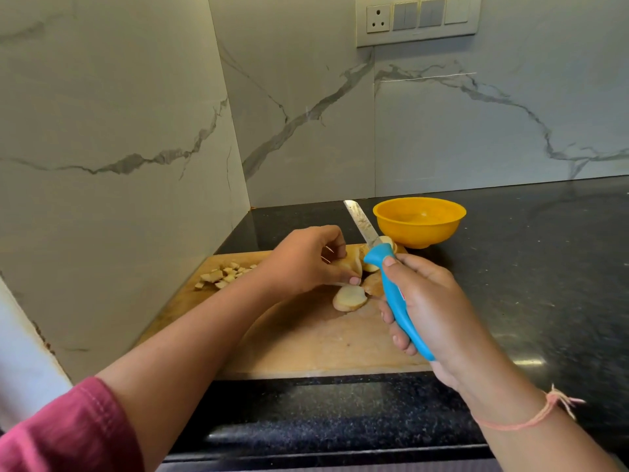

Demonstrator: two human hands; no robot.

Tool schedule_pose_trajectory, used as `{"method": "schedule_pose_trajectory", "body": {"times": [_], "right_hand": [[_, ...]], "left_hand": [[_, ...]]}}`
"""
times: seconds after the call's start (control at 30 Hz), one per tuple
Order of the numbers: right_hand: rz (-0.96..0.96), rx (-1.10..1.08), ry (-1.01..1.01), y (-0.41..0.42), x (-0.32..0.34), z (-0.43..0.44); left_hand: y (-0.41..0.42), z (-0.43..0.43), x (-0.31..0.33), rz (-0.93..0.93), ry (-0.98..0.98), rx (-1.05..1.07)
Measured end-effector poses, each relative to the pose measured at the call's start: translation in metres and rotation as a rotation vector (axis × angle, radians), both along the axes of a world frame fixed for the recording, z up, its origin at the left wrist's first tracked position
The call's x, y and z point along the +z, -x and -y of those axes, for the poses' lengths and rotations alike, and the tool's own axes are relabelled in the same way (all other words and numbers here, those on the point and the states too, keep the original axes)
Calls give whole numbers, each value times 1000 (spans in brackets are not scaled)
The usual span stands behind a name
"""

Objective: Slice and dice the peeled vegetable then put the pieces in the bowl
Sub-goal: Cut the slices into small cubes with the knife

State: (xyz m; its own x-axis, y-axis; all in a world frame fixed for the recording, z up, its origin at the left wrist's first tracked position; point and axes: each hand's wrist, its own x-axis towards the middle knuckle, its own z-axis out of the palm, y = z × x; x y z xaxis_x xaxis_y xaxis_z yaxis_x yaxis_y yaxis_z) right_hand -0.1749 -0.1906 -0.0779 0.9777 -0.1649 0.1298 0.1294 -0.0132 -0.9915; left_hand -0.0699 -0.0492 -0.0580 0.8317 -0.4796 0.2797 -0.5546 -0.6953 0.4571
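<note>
Gripping the knife (397,301) by its blue handle in the right hand (432,301), with the fingers wrapped round the handle and the thumb laid close to the guard. Holds it over the right part of the cutting board (306,338), the steel blade slanting up and away past the board's far edge. Cannot tell whether the base of the blade touches the vegetable behind it.

Pinching a pale slice (348,265) of the peeled vegetable in the left hand (304,258), thumb and fingertips closed on it, over the far middle of the board.

More slices (350,297) flat on the board just beside that hand: one round slice nearest, the others partly hidden behind the knife handle. A small heap of diced pieces (224,274) on the far left part of the board, apart from the slices and behind the left forearm.

Just beyond the far right corner of the board, the yellow bowl (419,233), upright on the dark speckled worktop (531,267), near the blade but apart from it.

Beyond and left of the board, the marble wall (306,114) forming a corner; high above the board's right side, a switch panel (417,18) on that wall. A pink sleeve (68,434) on the left arm, near the board's front left, and a thin thread band (531,417) round the right wrist.
</note>
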Motion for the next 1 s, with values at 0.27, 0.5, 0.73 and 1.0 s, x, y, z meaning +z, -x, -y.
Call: {"method": "schedule_pose_trajectory", "body": {"times": [0.27,0.5,0.73,1.0], "right_hand": [[-9,-16,56,2,3,-5],[-29,62,645,-7,7,-18],[-66,60,1121,-11,19,-33],[-134,68,1208,-14,23,-44]], "left_hand": [[-3,-28,6,-138,347,208],[-10,-46,1,-178,83,384],[-1,-53,7,-279,-36,248],[1,-51,7,-307,-30,225]]}}
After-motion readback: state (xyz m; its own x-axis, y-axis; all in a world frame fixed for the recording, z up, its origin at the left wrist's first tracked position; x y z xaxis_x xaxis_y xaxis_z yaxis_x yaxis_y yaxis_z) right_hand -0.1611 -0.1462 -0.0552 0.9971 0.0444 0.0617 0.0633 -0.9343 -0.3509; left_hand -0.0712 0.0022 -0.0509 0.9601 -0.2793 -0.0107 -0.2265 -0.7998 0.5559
